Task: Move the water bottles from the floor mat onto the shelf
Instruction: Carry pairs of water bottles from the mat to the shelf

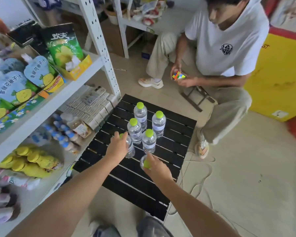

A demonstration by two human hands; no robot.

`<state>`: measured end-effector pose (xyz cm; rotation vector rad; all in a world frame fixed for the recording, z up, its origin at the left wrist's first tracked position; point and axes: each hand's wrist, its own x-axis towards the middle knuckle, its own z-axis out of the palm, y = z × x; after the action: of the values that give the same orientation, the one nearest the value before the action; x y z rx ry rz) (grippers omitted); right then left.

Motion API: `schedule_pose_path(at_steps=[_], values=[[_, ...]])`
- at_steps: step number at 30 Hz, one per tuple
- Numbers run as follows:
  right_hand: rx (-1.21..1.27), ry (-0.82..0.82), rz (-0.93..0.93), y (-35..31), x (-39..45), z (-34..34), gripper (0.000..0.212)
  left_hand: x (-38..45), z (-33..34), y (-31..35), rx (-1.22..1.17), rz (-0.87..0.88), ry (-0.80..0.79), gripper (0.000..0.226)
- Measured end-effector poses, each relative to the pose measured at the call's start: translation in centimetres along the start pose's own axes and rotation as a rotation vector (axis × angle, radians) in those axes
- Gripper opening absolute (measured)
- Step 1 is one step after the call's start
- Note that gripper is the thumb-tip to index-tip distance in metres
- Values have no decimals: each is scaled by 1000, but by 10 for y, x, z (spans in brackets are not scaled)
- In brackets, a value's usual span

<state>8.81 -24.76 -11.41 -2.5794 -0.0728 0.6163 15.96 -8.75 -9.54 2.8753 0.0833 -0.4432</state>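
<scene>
At the left of the frame stands a white shelf stocked with juice pouches and small drink bottles. In the centre, a black slatted floor mat carries six green-capped water bottles, four of them standing free. The left hand wraps around one upright bottle near the mat's left side; the right hand grips another bottle by its top. At upper right, a seated person holds a colourful cube.
</scene>
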Motion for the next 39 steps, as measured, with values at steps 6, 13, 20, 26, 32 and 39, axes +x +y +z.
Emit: schedule_pose_path(at_steps=[6,13,20,26,32,39], values=[[121,100,-42,-22,-5,0,36,-17,4,-17,-61,121,-115,28],[51,334,-270,-119,-21,-36,32,-64,-53,-73,-276,134,83,22],[126,463,-692,-294,-70,-76,33,-160,-187,-171,-424,-7,595,31],[252,272,-967,-459,-88,-73,31,-236,-296,-283,-284,-167,829,28],[192,23,-1067,-598,-79,-19,27,-274,-334,-397,-248,-438,875,29],[206,-128,-1002,-662,-70,71,28,-274,-341,-491,-182,-587,627,36]])
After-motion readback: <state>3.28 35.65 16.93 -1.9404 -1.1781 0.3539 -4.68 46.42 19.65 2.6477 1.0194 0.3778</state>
